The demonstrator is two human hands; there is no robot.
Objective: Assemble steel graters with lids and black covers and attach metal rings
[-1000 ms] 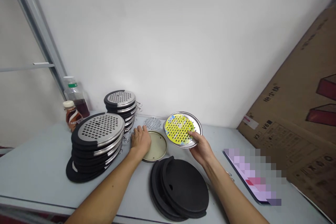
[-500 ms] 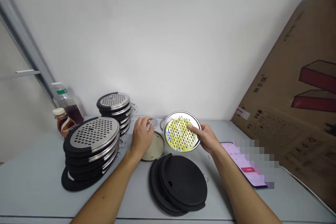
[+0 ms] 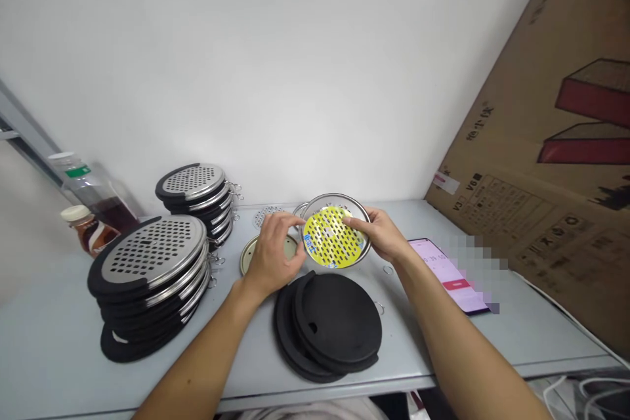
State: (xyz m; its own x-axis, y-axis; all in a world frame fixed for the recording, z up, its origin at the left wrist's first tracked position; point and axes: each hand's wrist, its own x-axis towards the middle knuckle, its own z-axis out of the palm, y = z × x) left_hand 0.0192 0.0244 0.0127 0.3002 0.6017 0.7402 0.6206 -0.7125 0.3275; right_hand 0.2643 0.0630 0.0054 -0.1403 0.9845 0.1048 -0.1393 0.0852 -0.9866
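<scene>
My right hand [image 3: 386, 235] grips the right edge of a round metal strainer lid [image 3: 363, 216], thumb on top. A yellow slotted disc [image 3: 332, 239] with blue marks lies inside its rim, tilted towards me. My left hand [image 3: 270, 252] is at the lid's left edge, fingers curved and thumb apart; whether the fingertips touch the rim is unclear. Behind that hand, a beige round plate [image 3: 250, 251] is partly hidden. Two black round covers [image 3: 339, 321] lie overlapped in front of the lid. A perforated metal disc [image 3: 263, 215] lies farther back.
On the left stand two stacks of black-edged perforated lids, a near stack [image 3: 152, 256] and a far stack [image 3: 194, 187], with wire rings. Behind are a small bottle [image 3: 88, 230] and a larger bottle [image 3: 105, 200]. A phone [image 3: 443, 275] and large cardboard box [image 3: 522, 164] are on the right.
My left hand has moved right, from above the beige plate to the lid's left edge. The lid stays in my right hand. The camera view has shifted slightly.
</scene>
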